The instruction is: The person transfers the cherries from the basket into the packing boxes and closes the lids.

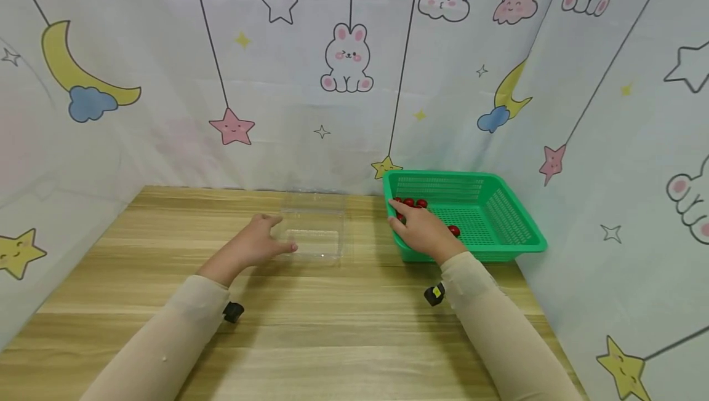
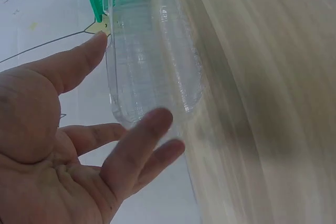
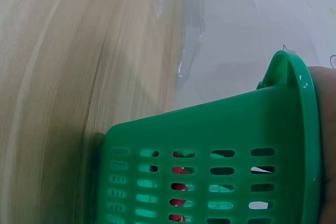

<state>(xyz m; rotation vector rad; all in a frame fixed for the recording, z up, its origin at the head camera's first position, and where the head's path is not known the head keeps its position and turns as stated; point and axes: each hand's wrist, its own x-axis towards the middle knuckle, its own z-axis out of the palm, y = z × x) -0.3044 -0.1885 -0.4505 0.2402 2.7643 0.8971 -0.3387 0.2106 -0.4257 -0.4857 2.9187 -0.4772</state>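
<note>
A clear plastic box [image 1: 312, 242] with its lid raised stands on the table, left of centre. My left hand [image 1: 256, 244] is at its left side, thumb and fingers spread apart; in the left wrist view the fingertips [image 2: 157, 121] overlap the box's near end. On the right, my right hand [image 1: 423, 229] reaches over the left part of a green basket [image 1: 528, 222], its index finger and thumb extended toward the rim. Small shiny red balls [image 1: 408, 203] lie around those fingers inside the basket. The basket wall [image 3: 210, 124] hides most of this hand in the right wrist view.
The wooden table [image 1: 332, 339] meets a white patterned cloth [image 1: 288, 149] behind and at the sides. The basket stands close to the right cloth. One red ball [image 1: 454, 230] lies nearer the basket's front. A black wrist camera [image 1: 434, 294] hangs by the right sleeve.
</note>
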